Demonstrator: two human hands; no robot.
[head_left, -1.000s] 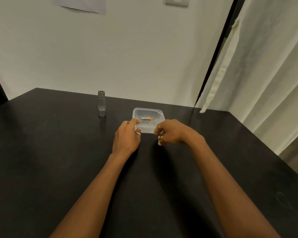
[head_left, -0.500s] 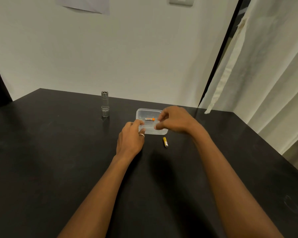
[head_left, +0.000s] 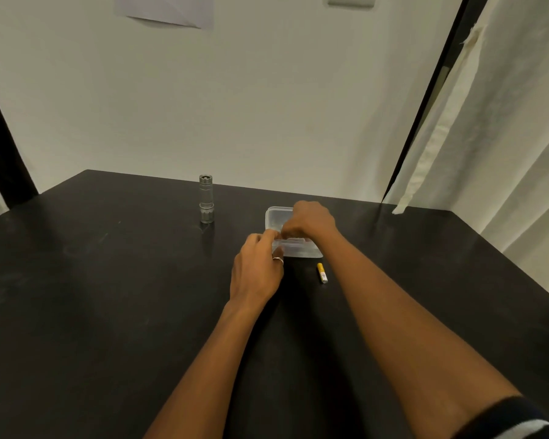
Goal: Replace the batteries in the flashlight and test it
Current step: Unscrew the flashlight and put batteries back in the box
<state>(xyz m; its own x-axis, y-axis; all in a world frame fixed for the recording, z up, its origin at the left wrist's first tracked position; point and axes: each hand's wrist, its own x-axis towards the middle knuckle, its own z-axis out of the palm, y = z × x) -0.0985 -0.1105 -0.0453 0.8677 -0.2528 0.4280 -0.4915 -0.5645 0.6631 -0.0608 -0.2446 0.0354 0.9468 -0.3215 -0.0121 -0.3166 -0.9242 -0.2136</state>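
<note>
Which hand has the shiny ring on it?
The left hand, on the flashlight's side, wears a ring on one finger. The right hand, reaching into the clear box, shows no ring.

We see dim, warm indoor light, soft and diffuse, source out of frame. Wall (head_left: 267, 106) evenly lit, greenish-grey cast. Black table (head_left: 76, 312) swallows light. We note dull sheen and scuffs toward far left corner. Faint shadow at flashlight (head_left: 206, 199) base, falling toward near edge. Darker pool beside left hand (head_left: 255, 270). Right hand (head_left: 311, 218) and clear container (head_left: 298, 250) slightly soft. Wide-angle bend: curtain (head_left: 504, 137) leans inward. We find fine detail smeared throughout.
</note>
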